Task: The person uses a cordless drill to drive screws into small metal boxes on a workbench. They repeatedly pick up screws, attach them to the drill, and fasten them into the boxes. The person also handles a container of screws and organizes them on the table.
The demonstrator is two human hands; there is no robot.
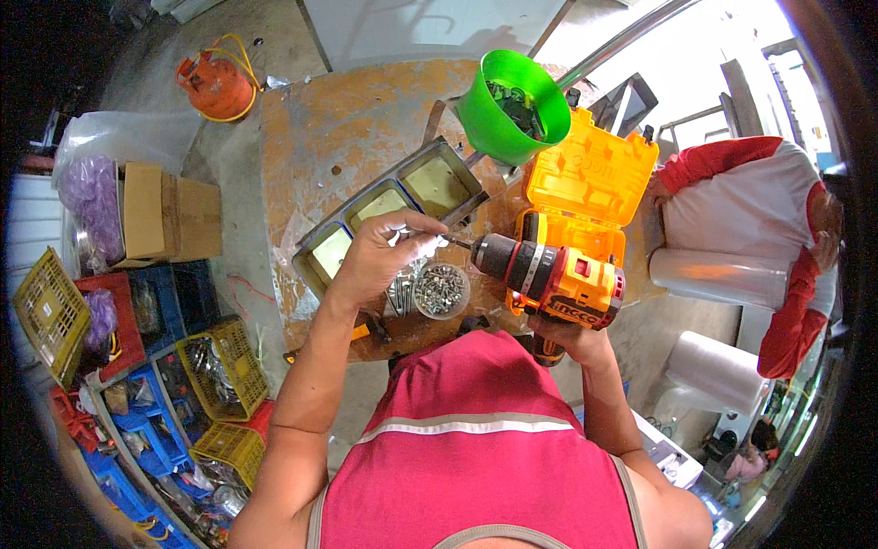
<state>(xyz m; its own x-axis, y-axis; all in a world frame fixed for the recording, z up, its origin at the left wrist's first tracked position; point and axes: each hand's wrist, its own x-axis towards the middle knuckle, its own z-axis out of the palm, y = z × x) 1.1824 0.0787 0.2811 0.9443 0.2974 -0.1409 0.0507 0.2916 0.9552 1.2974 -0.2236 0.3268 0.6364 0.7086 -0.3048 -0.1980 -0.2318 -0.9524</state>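
Note:
My right hand [574, 337] is wrapped round the handle of a yellow and black cordless drill [553, 279], its chuck turned to the left. A thin bit [461, 242] sticks out of the chuck. At the bit's tip, my left hand [380, 252] pinches with thumb and fingers; whatever small piece lies between them is too small to make out. Just below the bit stands a round clear tub [442, 291] of small metal fasteners, with longer metal pieces [400, 295] lying beside it. Behind my left hand is a metal tray [400, 175] with three compartments.
A green bowl [485, 114] of dark parts and an open yellow tool case [594, 174] occupy the worn table's [320, 137] right side. A co-worker's red sleeve [722, 163] is near a clear film roll [718, 276]. Crates [219, 371], a cardboard box [194, 220] and an orange gas cylinder [218, 90] stand left.

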